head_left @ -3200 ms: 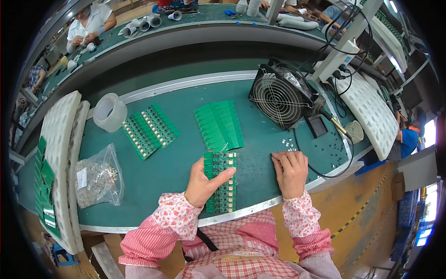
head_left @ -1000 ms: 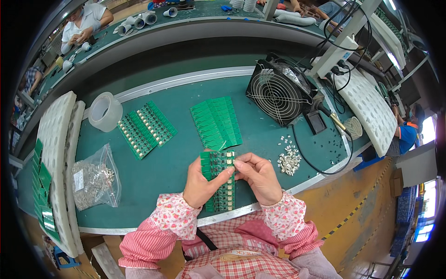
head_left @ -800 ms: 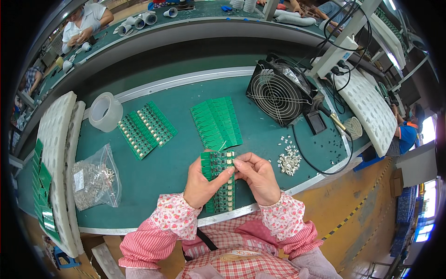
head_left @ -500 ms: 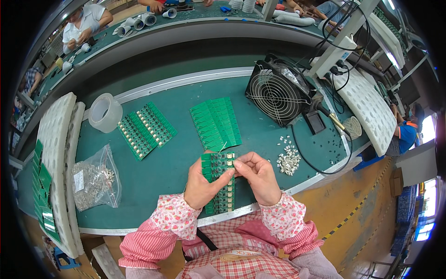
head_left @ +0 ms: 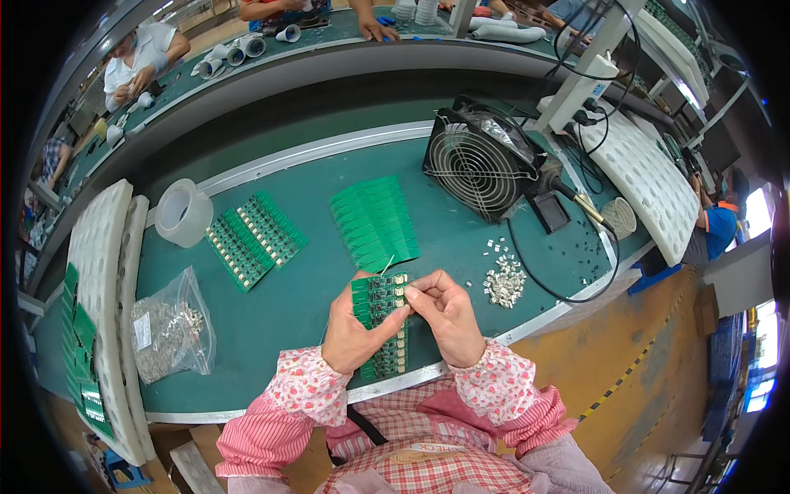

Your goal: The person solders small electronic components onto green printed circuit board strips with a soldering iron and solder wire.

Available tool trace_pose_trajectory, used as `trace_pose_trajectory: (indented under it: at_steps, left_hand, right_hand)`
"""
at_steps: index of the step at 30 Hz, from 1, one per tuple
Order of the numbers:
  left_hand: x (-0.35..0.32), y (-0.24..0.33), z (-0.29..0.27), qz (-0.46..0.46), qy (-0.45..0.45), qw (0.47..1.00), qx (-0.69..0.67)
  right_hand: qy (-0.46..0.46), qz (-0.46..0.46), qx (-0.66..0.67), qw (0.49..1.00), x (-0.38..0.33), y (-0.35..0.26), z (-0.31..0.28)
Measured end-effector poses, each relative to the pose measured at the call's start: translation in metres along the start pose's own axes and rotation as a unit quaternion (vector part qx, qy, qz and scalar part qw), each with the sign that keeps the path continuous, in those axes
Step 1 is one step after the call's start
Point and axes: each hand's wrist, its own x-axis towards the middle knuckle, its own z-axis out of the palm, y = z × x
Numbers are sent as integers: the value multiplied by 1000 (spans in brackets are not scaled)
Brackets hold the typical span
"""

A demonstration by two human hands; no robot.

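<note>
My left hand (head_left: 350,336) is closed round a green circuit board panel (head_left: 377,290), its thumb lying across the face. A column of small cream-white connectors (head_left: 401,339) runs down the panel's right side. My right hand (head_left: 450,319) has thumb and fingers pinched together at that edge, against one of the upper connectors. Whatever sits between those fingertips is hidden. A thin pale strand (head_left: 387,264) sticks up behind the panel's top. Beyond lie overlapping green boards (head_left: 374,218), and to the right a pile of loose white connectors (head_left: 504,284).
Two populated panels (head_left: 257,239) lie left, near a tape roll (head_left: 183,216) and a plastic bag of parts (head_left: 171,329). White foam trays (head_left: 95,313) stand at the left edge. A black fan (head_left: 477,165), a soldering iron (head_left: 588,206) and its cable are at the right. Co-workers sit beyond.
The view has shifted slightly. My right fingertips remain at the panel's upper right edge, a little closer over the connectors. A co-worker's hand now rests on the far bench.
</note>
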Motion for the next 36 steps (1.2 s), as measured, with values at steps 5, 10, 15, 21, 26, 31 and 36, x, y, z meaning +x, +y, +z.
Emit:
trace_pose_trajectory:
  at_steps: [5,10,15,21,26,31,36]
  left_hand:
    - [0,-6,2,-37,-22,998,-52]
    - [2,-6,-4,-144,29,971,-187]
    - [1,-9,-5,-144,24,974,-176]
    - [1,-10,-4,-146,18,973,-177]
    - [0,-11,-5,-135,5,980,-147]
    - [1,-6,-4,-106,-12,989,-104]
    - [-1,-11,-4,-91,-13,991,-94]
  right_hand:
    - [69,-55,-89,992,4,-12,-17]
    - [205,-255,-476,816,-4,-42,-73]
    - [96,-311,-657,680,-10,-36,-77]
    - [79,-336,-675,652,-6,-33,-75]
    - [82,-206,-494,841,-14,-32,-62]
    - [15,-24,-199,980,-13,-31,-36]
    - [-32,35,-78,996,-5,-29,-14]
